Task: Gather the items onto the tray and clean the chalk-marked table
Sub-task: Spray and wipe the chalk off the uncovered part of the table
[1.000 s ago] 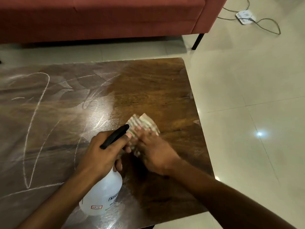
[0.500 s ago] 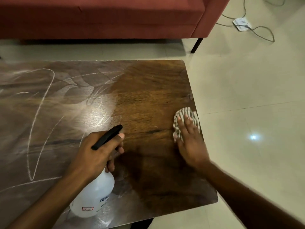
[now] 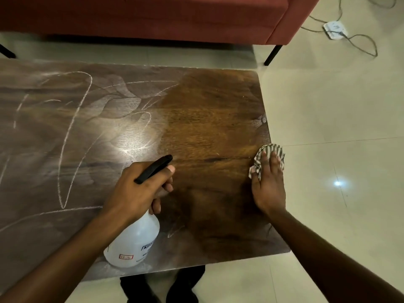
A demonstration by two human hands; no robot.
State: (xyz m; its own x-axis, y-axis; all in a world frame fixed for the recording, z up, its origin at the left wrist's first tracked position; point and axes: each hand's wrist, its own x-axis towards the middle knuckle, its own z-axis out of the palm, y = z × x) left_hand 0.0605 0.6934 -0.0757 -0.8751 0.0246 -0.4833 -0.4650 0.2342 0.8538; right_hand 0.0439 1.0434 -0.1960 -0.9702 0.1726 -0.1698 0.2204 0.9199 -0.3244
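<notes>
I see left hand (image 3: pixel 140 189) wrapped round spray bottle (image 3: pixel 133 241) neck; right hand (image 3: pixel 270 182) flat (fingers straight) pressing striped cloth (image 3: pixel 262 154) at table (image 3: pixel 207 119) edge, 3 o'clock.

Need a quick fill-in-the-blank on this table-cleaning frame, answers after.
The left hand grips a white spray bottle with a ____ top.
The right hand presses the striped cloth at the table's ____ edge.
Chalk marks cover the table's ____ half.
Answers: black; right; left.
</notes>
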